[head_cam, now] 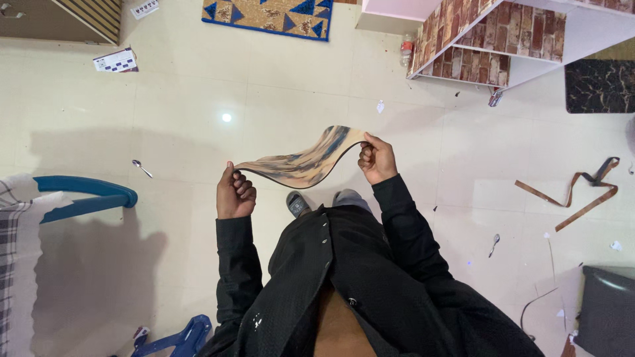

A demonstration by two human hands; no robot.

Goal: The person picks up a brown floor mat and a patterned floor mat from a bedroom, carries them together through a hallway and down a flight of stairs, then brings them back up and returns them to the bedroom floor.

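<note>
The pale tiled floor (198,99) carries two spoons (141,167), a patterned rug (268,16), brown strips (575,192) and paper scraps (380,106).

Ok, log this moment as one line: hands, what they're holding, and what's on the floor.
left hand: grips sheet end | right hand: grips other end | flexible sheet: bowed between hands | floor: spoon, brown strip
</note>
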